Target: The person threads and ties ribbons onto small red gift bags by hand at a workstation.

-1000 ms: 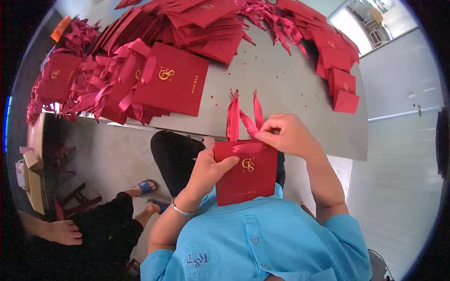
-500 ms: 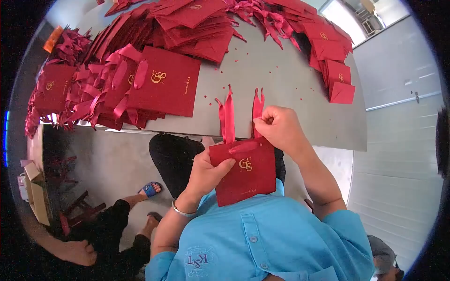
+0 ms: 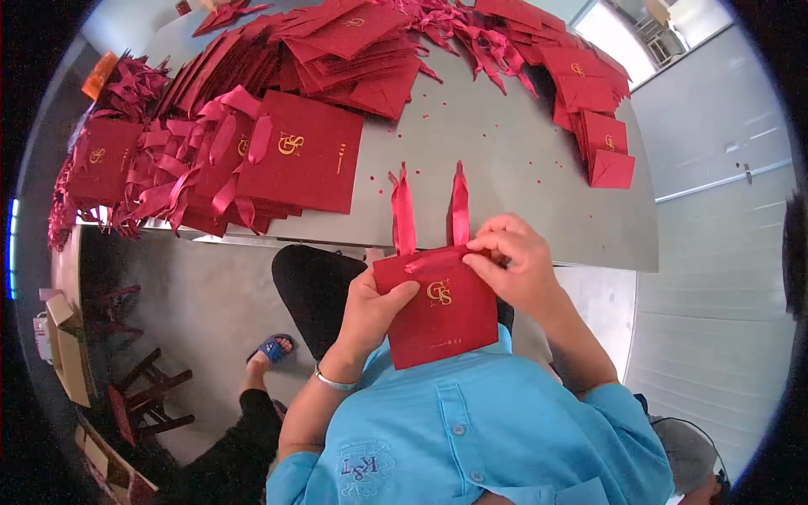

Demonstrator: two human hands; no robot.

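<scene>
A small dark red paper gift bag (image 3: 444, 326) with a gold monogram lies in front of my chest, its top edge toward the table. My left hand (image 3: 369, 313) grips its left side, thumb on the front and the other fingers hidden behind. Two pink ribbon ends (image 3: 403, 215) stick up past the top edge, and a ribbon stretch (image 3: 436, 262) crosses the front just below it. At the top right corner, my right hand (image 3: 518, 268) pinches the ribbon between thumb and fingertips, close to the bag's edge.
Ribboned red bags (image 3: 307, 151) are piled on the left of the grey table (image 3: 505, 189). More stacks of bags (image 3: 362, 59) and a right-hand row (image 3: 589, 101) stand farther back, with loose ribbons (image 3: 492, 50). A co-worker's leg (image 3: 252, 421) and a wooden stool (image 3: 151, 391) are at lower left.
My right hand has moved down from the upright right ribbon to the bag's top right corner. The co-worker's hand at lower left has left the view, uncovering the stool.
</scene>
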